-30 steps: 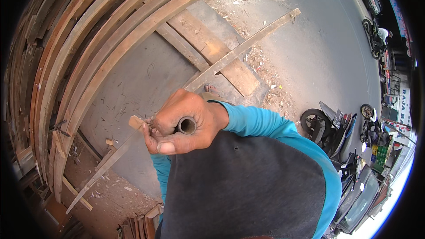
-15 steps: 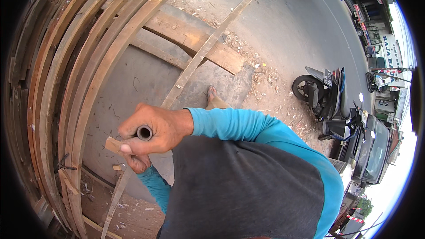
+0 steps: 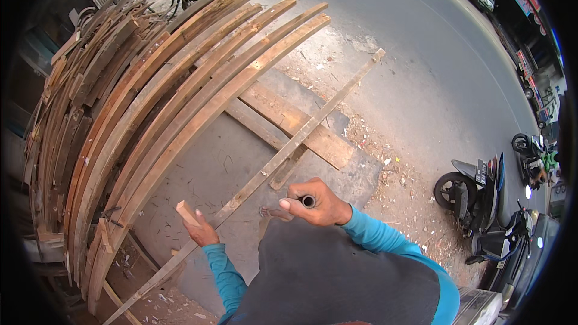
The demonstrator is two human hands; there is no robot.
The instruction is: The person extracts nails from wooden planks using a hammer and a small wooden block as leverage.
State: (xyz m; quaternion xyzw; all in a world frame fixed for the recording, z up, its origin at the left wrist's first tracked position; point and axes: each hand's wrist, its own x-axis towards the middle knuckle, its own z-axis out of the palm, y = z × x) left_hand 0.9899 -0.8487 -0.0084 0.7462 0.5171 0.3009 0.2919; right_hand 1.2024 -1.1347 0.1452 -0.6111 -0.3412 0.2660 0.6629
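At seven o'clock, my left hand (image 3: pixel 206 233) grips a wooden block (image 3: pixel 187 211) in its fingers. At five, my right hand's (image 3: pixel 328 204) fingers wrap a hollow tube (image 3: pixel 308 201). Planks (image 3: pixel 161 107) lie at ten.

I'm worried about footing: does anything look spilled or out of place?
Yes. Thin dark bits, perhaps nails, lie strewn on the ground left of the long wooden strip, and pale debris is scattered past the wide plank's end; both look like loose litter underfoot.
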